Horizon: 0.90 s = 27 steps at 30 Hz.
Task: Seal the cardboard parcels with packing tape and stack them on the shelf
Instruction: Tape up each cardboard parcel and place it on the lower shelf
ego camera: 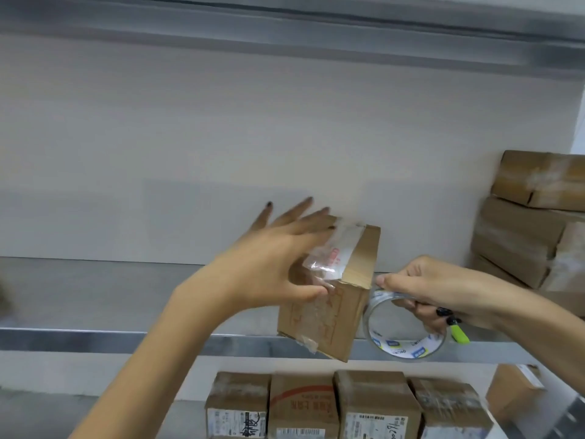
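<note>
A small cardboard parcel stands tilted on the front edge of the grey metal shelf, with clear tape across its top and front face. My left hand lies flat against its left side, fingers straight and spread, thumb on the taped front. My right hand grips a roll of clear packing tape just right of the parcel, and also holds a small green-handled cutter.
Several sealed brown parcels are stacked at the right end of the same shelf. A row of several taped boxes with labels stands on the level below. The white back wall and an upper shelf rail close the space.
</note>
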Tool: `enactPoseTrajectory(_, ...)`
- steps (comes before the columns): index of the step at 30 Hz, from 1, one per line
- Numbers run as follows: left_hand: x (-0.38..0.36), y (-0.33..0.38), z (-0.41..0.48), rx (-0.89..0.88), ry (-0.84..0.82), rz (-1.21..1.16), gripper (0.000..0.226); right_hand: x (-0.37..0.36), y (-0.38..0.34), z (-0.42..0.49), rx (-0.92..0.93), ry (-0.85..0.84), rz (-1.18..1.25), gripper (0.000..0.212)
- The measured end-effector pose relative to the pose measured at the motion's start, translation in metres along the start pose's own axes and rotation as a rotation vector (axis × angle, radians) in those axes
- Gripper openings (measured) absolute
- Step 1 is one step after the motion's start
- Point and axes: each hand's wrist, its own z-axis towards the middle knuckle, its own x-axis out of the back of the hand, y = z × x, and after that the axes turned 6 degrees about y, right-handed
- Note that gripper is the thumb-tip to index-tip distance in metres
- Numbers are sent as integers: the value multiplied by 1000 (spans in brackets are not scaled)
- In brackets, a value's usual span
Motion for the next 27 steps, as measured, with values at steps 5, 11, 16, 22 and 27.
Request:
enactPoseTrajectory(5,-18,18,-1,-151,88,-57,54,0,-1,0,-1,-26,29,54)
enactPoseTrajectory(11,-39,9,-7,-171,378,-52,42,0,9,-1,65,-53,119,52)
enactPoseTrajectory(16,-44,-1,-20,71,488,-273,42,19,15,-12,285,-53,469,64)
enactPoseTrajectory(22,-81,26,-44,423,622,-796,48,22,-20,-13,503,-44,421,40)
enactPoseTrajectory(27,-79,7,-65,459,457,-997,79,-18,-45,7,501,-32,378,33)
